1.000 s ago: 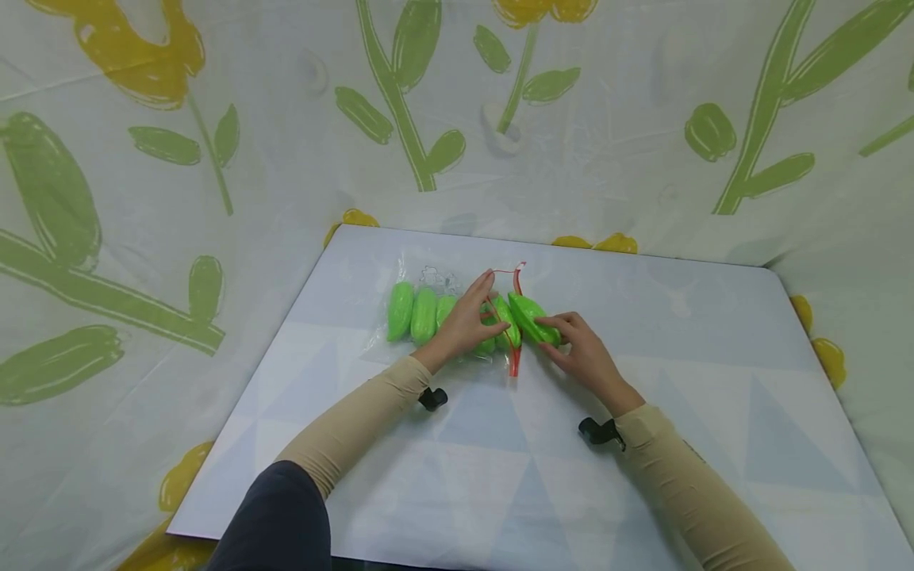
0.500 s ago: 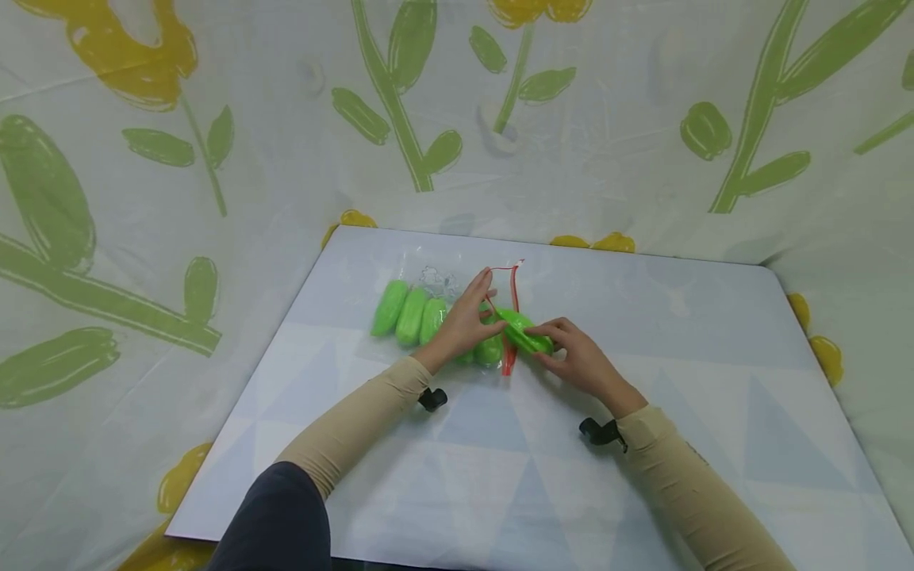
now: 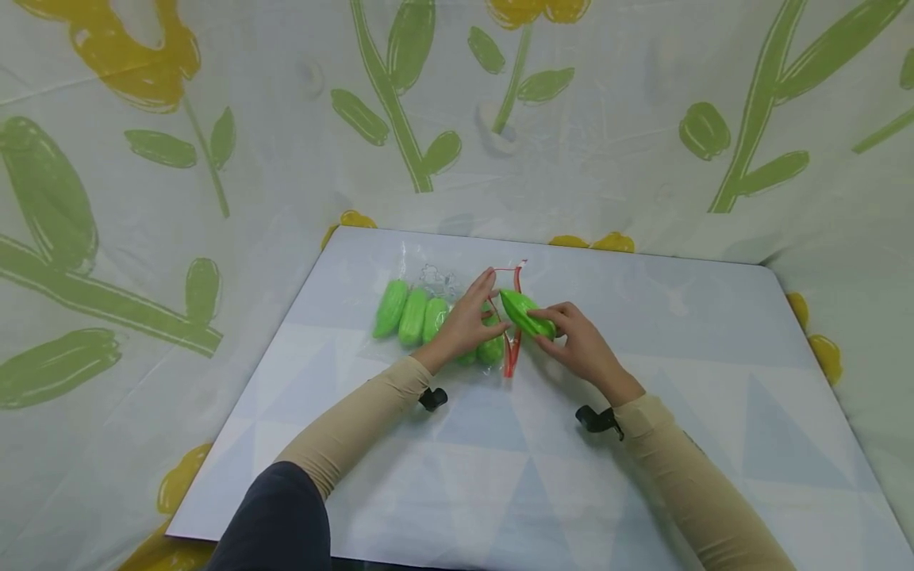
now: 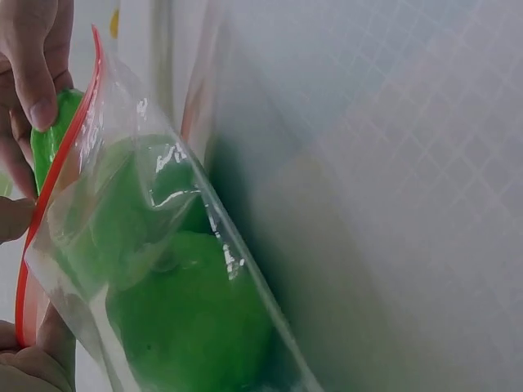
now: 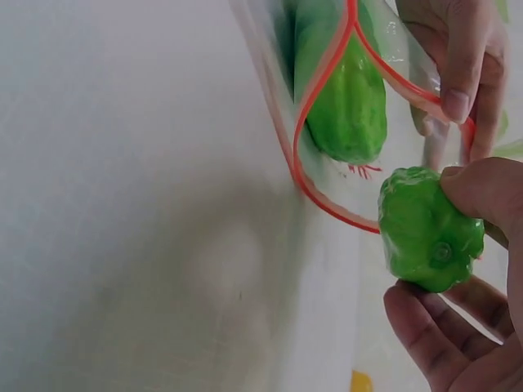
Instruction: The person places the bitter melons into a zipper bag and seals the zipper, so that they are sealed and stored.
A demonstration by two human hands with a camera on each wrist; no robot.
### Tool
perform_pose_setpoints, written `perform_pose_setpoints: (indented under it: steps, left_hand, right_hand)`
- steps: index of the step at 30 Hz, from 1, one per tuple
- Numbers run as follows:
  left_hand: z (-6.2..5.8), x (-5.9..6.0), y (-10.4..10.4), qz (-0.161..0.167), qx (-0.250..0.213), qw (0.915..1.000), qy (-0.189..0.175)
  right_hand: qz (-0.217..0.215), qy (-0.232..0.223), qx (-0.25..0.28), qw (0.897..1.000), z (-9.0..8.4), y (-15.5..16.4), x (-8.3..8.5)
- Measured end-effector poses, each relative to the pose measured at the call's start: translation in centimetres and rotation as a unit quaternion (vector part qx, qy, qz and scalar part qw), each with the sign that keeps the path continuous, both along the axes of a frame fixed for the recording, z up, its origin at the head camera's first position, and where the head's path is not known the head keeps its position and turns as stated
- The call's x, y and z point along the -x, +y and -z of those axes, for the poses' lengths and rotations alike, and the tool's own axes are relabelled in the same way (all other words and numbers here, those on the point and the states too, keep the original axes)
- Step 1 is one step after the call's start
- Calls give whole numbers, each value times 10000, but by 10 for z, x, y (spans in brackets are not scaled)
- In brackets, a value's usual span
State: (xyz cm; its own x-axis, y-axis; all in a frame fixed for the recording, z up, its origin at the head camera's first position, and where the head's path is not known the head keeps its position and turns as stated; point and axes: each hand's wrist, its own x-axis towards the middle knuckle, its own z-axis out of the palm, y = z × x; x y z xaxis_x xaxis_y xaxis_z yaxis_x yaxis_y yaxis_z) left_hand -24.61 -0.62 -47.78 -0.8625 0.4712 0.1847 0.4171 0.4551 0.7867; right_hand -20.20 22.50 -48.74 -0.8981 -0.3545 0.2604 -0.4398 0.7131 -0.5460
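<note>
Head view takes in the whole scene: a floral cloth (image 3: 214,159) printed with green stems and yellow blooms hangs behind and around a pale table (image 3: 700,333) with a faint triangle pattern. On that table, towards its far side, lies a clear zip bag (image 3: 428,305) with a red seal strip (image 3: 512,317). Its closed end points to the person's left and its mouth faces right. Several green toy vegetables (image 3: 410,315) lie side by side within the bag.

Both arms wear beige sleeves (image 3: 357,424), each with a small black camera mount at the wrist.

Left hand (image 3: 467,321) rests on top of the bag near its mouth, and its fingers pinch the upper lip of the red strip, lifting it so the opening gapes; the left wrist view shows the raised plastic with green pieces beneath it. Right hand (image 3: 581,345) sits just to the right of the opening, fingers and thumb curled round one more green vegetable (image 3: 527,313). That piece is held slightly above the table, its far tip at the red strip, right at the bag's mouth, while its near end stays in the fingers. From the right wrist view, the held piece (image 5: 429,237) shows a ridged, lumpy end, just outside the red-edged opening, with another smooth green piece (image 5: 343,98) visible inside the bag.
</note>
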Motion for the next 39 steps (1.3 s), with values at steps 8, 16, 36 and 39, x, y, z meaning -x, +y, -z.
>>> perform_pose_setpoints:
  steps: [8, 16, 36, 39]
  left_hand:
    - [0, 1, 2, 62, 117, 9999, 82]
    - [-2, -1, 1, 128, 143, 9998, 105]
    - [-6, 1, -2, 75, 54, 9997, 207]
    - [-6, 1, -3, 59, 76, 9998, 197]
  right_hand:
    - [42, 95, -30, 9999, -3, -9, 7]
    - [64, 40, -21, 10000, -4, -16, 15]
    - [484, -101, 917, 9946, 6, -30, 31]
    - [485, -77, 1093, 9928, 8, -32, 32]
